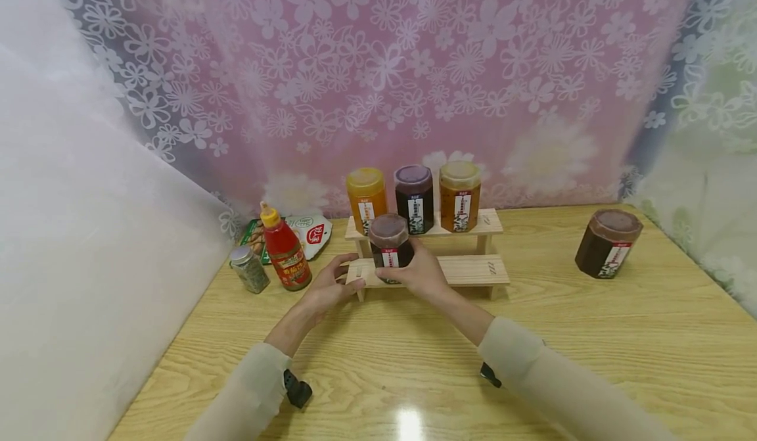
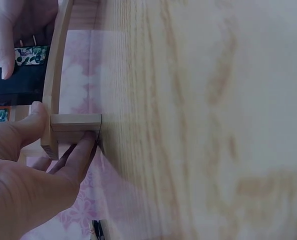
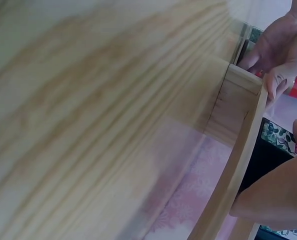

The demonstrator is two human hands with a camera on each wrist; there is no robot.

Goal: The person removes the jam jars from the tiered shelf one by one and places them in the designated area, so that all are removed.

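Observation:
A two-step wooden display rack [image 1: 473, 269] stands on the table. My left hand [image 1: 325, 290] grips the left end of its lower step, the thumb at the upper edge and the fingers around by the leg [image 2: 76, 122]. On that step, toward the left, is a dark jar [image 1: 387, 231] with a translucent lid and a white-and-red label. Around the jar's right side curls my right hand [image 1: 422, 270]; in the right wrist view the jar's base [image 3: 273, 145] is at the step. The upper step holds an orange jar [image 1: 365, 198], a purple-lidded dark jar [image 1: 413, 194] and an amber jar [image 1: 459, 198].
Another dark jar [image 1: 606, 247] stands apart at the right. Left of the rack are a red sauce bottle [image 1: 286, 250] with a yellow cap, a small spice jar [image 1: 250, 272] and a green-and-white packet [image 1: 310, 231]. A flowered curtain [image 1: 384, 86] hangs behind the table.

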